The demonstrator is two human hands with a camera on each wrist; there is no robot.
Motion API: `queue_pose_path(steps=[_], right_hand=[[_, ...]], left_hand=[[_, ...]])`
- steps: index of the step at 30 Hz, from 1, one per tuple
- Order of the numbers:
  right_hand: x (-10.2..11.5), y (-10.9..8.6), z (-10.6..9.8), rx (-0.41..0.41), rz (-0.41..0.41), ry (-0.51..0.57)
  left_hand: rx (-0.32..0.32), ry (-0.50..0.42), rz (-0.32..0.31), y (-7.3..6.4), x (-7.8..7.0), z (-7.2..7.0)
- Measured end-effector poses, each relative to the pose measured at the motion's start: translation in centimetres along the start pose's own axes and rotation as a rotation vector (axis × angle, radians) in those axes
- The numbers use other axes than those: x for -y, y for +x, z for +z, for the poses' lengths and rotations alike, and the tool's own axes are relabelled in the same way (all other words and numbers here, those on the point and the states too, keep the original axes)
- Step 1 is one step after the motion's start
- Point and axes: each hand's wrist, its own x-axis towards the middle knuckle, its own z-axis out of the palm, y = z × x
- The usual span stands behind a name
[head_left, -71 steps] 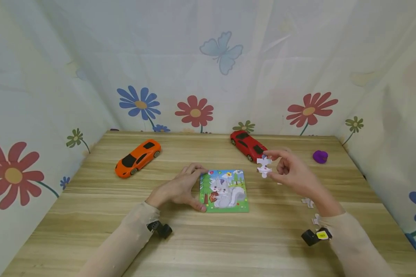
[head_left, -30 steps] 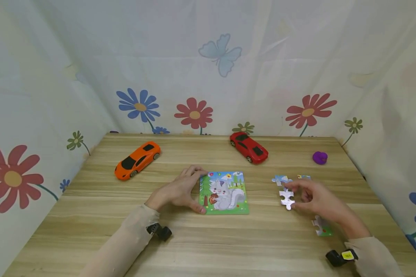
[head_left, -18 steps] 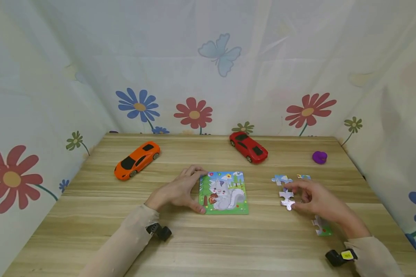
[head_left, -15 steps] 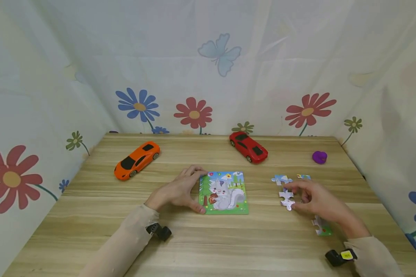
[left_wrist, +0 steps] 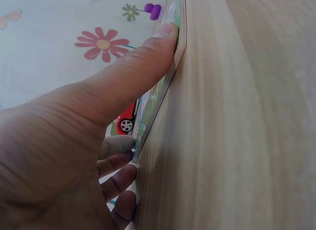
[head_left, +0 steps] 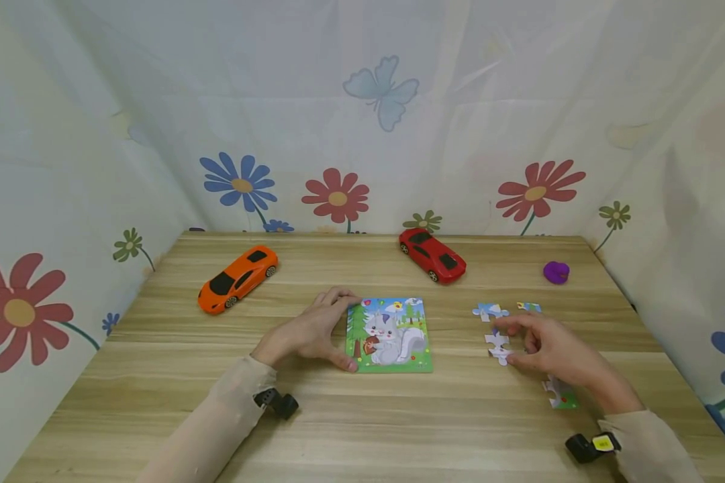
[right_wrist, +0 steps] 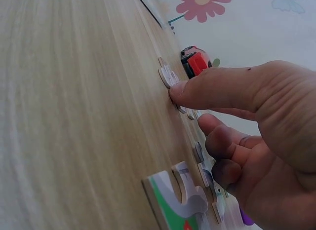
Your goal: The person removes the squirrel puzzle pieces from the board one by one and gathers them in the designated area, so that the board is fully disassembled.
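A square board printed with a grey squirrel lies mid-table. My left hand holds it at its left side, thumb at the near corner and index finger at the far corner; in the left wrist view the thumb presses along its edge. On the right, my right hand pinches a pale jigsaw puzzle piece between thumb and index finger, low at the tabletop. Its other fingers are curled. Around this hand lie a blue-topped puzzle piece, another and a grey-green one, partly hidden by the hand.
An orange toy car stands at the back left, a red toy car at the back middle. A small purple object sits at the back right. Flower-printed cloth encloses the wooden table behind and at both sides.
Since 2.4 seconds ago my right hand has carried the puzzle piece right, toward me and down, among the other pieces. Over the last second it has stayed nearly still. The left hand keeps its place.
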Motion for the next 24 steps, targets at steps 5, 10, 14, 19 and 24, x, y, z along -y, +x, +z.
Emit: queue_pose_path(steps=[5, 10, 14, 19, 24], right_hand=[[-0.1, 0.0, 0.0, -0.008, -0.009, -0.002], [0.1, 0.0, 0.0, -0.022, -0.015, -0.009], [0.4, 0.1, 0.1, -0.031, -0.032, -0.02], [0.8, 0.6, 0.9, -0.074, -0.043, -0.01], [2.1, 1.5, 1.7, -0.118, -0.047, 0.007]], left_hand=[[0.0, 0.001, 0.002, 0.0, 0.0, -0.1], [0.0, -0.003, 0.006, 0.0, 0.0, -0.2], [-0.001, 0.0, 0.005, -0.1, 0.0, -0.3], [0.003, 0.008, 0.001, 0.0, 0.0, -0.2], [0.003, 0.008, -0.001, 0.0, 0.1, -0.1]])
